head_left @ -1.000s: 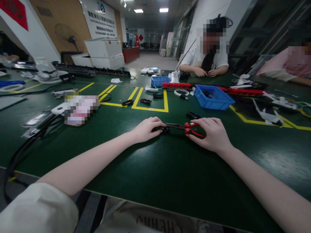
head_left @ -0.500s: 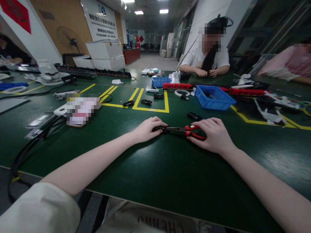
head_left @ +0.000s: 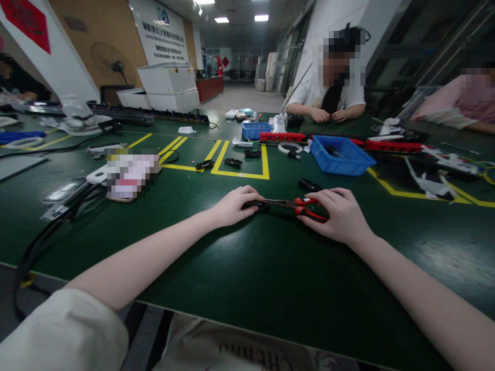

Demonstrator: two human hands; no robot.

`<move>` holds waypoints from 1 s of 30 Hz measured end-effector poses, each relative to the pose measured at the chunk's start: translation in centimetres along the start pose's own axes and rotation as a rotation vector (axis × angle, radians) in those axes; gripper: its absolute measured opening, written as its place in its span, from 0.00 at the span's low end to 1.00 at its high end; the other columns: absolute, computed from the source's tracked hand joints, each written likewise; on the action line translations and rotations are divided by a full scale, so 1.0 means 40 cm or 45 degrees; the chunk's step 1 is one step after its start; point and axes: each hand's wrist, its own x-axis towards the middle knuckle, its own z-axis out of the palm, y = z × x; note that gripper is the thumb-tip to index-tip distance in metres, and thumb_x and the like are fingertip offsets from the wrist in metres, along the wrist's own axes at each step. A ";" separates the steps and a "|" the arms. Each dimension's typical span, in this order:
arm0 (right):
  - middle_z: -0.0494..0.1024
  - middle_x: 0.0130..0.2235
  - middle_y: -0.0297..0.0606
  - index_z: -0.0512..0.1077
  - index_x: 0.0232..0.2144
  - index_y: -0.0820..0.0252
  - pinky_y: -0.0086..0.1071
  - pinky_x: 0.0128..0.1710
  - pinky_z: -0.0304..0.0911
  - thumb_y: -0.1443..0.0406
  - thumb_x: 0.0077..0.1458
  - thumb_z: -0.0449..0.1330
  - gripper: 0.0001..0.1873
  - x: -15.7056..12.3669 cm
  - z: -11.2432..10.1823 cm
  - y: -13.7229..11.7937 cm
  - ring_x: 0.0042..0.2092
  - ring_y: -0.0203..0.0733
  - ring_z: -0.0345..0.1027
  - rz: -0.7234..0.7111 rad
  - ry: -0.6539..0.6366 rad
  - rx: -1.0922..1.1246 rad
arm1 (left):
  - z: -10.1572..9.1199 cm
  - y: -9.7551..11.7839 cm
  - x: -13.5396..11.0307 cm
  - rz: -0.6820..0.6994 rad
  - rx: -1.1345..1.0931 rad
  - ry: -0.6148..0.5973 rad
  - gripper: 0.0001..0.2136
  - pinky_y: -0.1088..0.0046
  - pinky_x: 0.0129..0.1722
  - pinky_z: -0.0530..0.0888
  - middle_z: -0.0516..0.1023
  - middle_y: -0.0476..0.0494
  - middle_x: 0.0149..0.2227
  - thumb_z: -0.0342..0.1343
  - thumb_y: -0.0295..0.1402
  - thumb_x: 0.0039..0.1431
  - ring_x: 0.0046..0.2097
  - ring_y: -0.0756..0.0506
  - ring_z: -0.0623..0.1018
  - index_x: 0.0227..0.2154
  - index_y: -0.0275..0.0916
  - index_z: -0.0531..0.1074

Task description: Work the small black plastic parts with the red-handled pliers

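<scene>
Pliers (head_left: 297, 205), black part (head_left: 263, 207) in curled hands (head_left: 342, 214)

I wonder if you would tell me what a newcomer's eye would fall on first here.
Probably the red-handled pliers near the centre, in the right hand, their tips at a small black part in the left hand. Next might come the larger blue bin beyond the right hand, and the yellow tape marking the green table beyond the left.
</scene>
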 end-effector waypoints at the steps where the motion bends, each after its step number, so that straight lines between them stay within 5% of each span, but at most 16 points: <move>1: 0.80 0.42 0.44 0.70 0.45 0.60 0.46 0.50 0.60 0.51 0.54 0.62 0.23 0.000 0.001 0.000 0.43 0.50 0.73 -0.001 0.002 0.001 | 0.000 0.001 0.000 0.000 0.001 0.002 0.14 0.59 0.55 0.71 0.71 0.40 0.50 0.54 0.28 0.64 0.52 0.43 0.73 0.52 0.40 0.72; 18: 0.79 0.40 0.46 0.69 0.43 0.57 0.55 0.53 0.59 0.51 0.55 0.60 0.20 0.014 0.002 0.001 0.44 0.56 0.74 -0.084 0.068 -0.072 | 0.005 -0.017 0.003 0.032 0.010 0.023 0.15 0.59 0.54 0.72 0.72 0.40 0.51 0.58 0.32 0.62 0.52 0.42 0.74 0.52 0.40 0.72; 30: 0.79 0.45 0.47 0.69 0.48 0.52 0.62 0.54 0.56 0.52 0.55 0.61 0.20 0.009 0.001 -0.002 0.50 0.63 0.71 0.003 -0.005 -0.052 | -0.006 0.003 0.005 -0.008 0.181 -0.053 0.13 0.60 0.54 0.71 0.72 0.40 0.52 0.52 0.29 0.67 0.54 0.42 0.73 0.52 0.40 0.70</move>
